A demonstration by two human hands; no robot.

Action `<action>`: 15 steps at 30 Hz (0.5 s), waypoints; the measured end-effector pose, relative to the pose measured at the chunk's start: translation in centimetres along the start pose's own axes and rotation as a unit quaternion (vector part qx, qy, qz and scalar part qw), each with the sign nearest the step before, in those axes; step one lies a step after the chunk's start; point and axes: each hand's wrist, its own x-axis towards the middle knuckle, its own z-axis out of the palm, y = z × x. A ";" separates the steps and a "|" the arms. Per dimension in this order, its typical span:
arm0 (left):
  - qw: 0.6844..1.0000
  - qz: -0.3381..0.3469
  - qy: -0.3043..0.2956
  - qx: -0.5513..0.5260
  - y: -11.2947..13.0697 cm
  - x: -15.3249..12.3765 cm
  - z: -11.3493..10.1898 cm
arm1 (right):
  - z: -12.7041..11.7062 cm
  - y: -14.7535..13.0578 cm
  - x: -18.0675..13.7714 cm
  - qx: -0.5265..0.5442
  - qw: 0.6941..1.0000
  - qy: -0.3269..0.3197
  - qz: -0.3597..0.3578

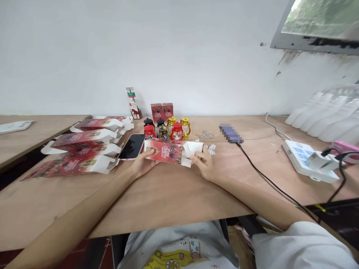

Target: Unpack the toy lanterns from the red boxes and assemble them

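A red printed carton (167,151) with white flaps lies sideways between my hands, above the table. My left hand (144,161) grips its left end, thumb on the printed face. At the right end, my right hand (204,163) pinches the white flaps (188,149). Just behind the carton stand several small lanterns: red ones (176,131), gold ones (185,127), black ones (148,122) and a bronze-coloured one (163,133); the carton hides the bases of the front ones.
Several flattened or part-open red cartons (84,140) are piled at left. A phone (132,146) lies beside my left hand. Two small closed boxes (162,111) stand by the wall. Metal wire pieces (206,135), a cabled phone (231,133) and a power strip (305,158) are at right.
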 end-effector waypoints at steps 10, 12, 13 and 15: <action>0.991 0.000 -0.091 0.102 -0.3 -0.3 0.0 | 0.9 0.9 0.2 0.067 0.990 0.078 0.092; 0.989 0.000 -0.095 0.114 -0.3 -0.4 0.3 | 0.7 0.8 0.2 0.065 0.991 0.090 0.080; 0.989 0.004 -0.090 0.118 -0.3 -0.5 0.5 | 0.6 0.7 0.3 0.064 0.991 0.094 0.076; 0.990 0.014 -0.071 0.125 -0.1 -0.6 0.7 | 0.4 0.6 0.8 0.074 0.988 0.109 0.076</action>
